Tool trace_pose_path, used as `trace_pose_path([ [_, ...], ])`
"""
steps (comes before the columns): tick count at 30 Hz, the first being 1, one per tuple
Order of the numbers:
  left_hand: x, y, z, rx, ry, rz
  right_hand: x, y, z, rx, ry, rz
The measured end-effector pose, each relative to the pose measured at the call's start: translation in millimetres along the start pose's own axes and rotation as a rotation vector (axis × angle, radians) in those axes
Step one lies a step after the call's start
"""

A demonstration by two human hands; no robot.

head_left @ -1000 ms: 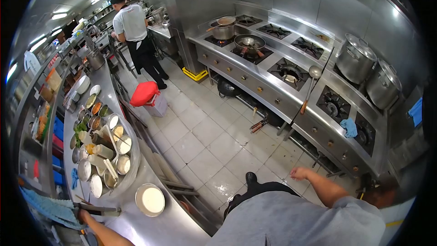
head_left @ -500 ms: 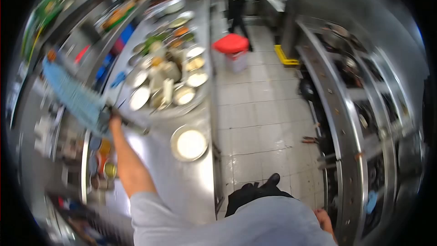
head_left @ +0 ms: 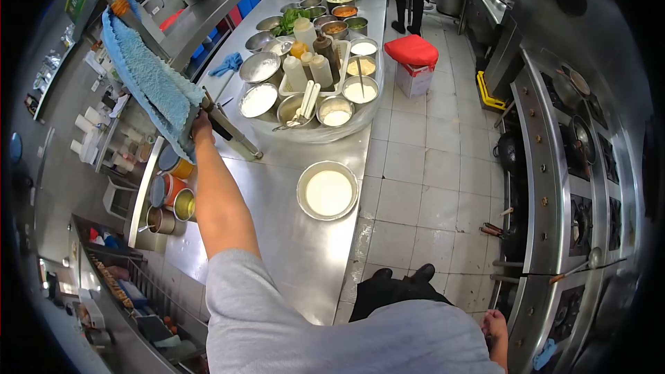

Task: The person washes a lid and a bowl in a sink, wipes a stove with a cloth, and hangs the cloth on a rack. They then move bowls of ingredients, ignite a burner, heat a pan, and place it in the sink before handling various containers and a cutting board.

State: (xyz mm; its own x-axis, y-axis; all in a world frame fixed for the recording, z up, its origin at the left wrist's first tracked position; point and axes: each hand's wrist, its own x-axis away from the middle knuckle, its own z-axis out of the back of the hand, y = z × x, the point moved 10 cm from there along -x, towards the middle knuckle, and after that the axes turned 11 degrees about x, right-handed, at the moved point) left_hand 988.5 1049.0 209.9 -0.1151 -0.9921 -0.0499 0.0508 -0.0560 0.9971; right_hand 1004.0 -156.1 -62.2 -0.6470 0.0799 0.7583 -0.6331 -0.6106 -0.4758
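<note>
Head view: left hand (head_left: 201,125), fingers closed on long steel rod draped with blue terry towel (head_left: 149,82); its axis runs from upper left down past grip toward centre. Right hand (head_left: 495,322), lower right, grip indiscernible.

The towel (head_left: 149,79) just above the fingers of the left hand (head_left: 201,127) is light blue with a nubby weave, and a second blue cloth (head_left: 226,64) lies farther out past those fingers on the grey steel counter (head_left: 277,249). The bowl (head_left: 327,190) to the right of the fingers is silver with a creamy white filling, and the sleeve (head_left: 256,305) is pale grey. Well off to the right, a bin (head_left: 414,79) on the white tiled floor (head_left: 429,180) has a bright red lid.
</note>
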Motion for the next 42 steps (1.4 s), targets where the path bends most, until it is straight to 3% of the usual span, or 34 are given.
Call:
trace_pose_path([
  [2, 25, -15, 3, -0.343, -0.039, 0.114, 5, -7, -4, -0.046, 0.021, 0.005],
  [3, 34, -17, 1, -0.252, -0.054, -0.009, 7, -7, -10, -0.043, 0.018, 0.003],
  [7, 13, -53, 15, -0.177, 0.055, -0.019, 11, 16, -36, 0.145, -0.06, 0.122],
  [8, 10, -56, 23, 0.075, 0.164, 0.1, 15, 9, -42, 0.257, -0.088, 0.191],
  [9, 10, -62, 25, 0.327, 0.27, 0.218, 19, 15, -41, 0.203, -0.104, 0.122],
  [11, -79, -125, 37, 0.202, 0.05, 0.322, 26, -4, -38, 0.257, -0.081, 0.054],
  [12, -74, -121, 25, 0.31, -0.235, 0.453, 34, 2, -35, 0.301, -0.05, -0.015],
  [13, -58, -104, 33, 0.328, -0.243, 0.396, 28, 4, -32, 0.227, -0.049, 0.002],
  [15, -3, -73, 41, 0.456, -0.282, 0.342, 17, 16, -27, 0.047, -0.024, -0.067],
  [16, 60, -34, 26, 0.478, -0.317, 0.295, 30, -15, -23, 0.049, 0.066, -0.021],
  [18, 122, -27, 44, 0.526, -0.203, 0.452, 1, 6, -25, 0.198, 0.066, 0.005],
  [19, 150, -31, 43, 0.651, -0.32, 0.434, -8, 10, -32, 0.147, 0.049, -0.005],
  [20, 195, -21, 38, 0.655, -0.308, 0.481, -10, -4, -41, 0.245, -0.001, 0.05],
  [21, 222, -30, 41, 0.655, -0.331, 0.502, -11, -17, -56, 0.146, -0.075, 0.102],
  [22, 253, -36, 44, 0.651, -0.287, 0.521, 0, -40, -61, 0.132, -0.028, 0.069],
  [23, 277, -51, 48, 0.579, -0.242, 0.596, -7, -58, -71, 0.31, -0.065, 0.186],
  [24, 296, -66, 51, 0.533, -0.259, 0.598, 16, -107, -72, 0.285, -0.056, 0.272],
  [25, 323, -64, 37, 0.491, -0.544, 0.577, -9, -102, -89, 0.258, -0.119, 0.294],
  [26, 351, -63, 23, 0.451, -0.825, 0.546, 24, -158, -90, 0.302, -0.179, 0.318],
  [28, 434, -53, -11, 0.861, -1.538, 0.841, 63, -235, -98, 0.188, -0.257, 0.446],
  [30, 531, -17, -74, 0.613, -1.4, 0.745, 93, -299, -111, 0.275, -0.343, 0.621],
  [32, 638, 2, -124, 0.589, -1.652, 0.824, 103, -338, -127, 0.259, -0.289, 0.808],
  [34, 721, -33, -149, 0.3, -1.782, 1.05, 122, -360, -121, 0.158, -0.348, 0.862],
  [38, 895, -50, -176, 0.029, -1.91, 1.59, 126, -328, -70, -0.23, -0.445, 0.835],
  [40, 960, -73, -186, -0.086, -1.883, 1.621, 117, -280, -11, -0.521, -0.249, 0.872],
  [42, 1029, -87, -190, -0.148, -1.897, 1.573, 108, -211, 41, -0.832, -0.11, 0.713],
])
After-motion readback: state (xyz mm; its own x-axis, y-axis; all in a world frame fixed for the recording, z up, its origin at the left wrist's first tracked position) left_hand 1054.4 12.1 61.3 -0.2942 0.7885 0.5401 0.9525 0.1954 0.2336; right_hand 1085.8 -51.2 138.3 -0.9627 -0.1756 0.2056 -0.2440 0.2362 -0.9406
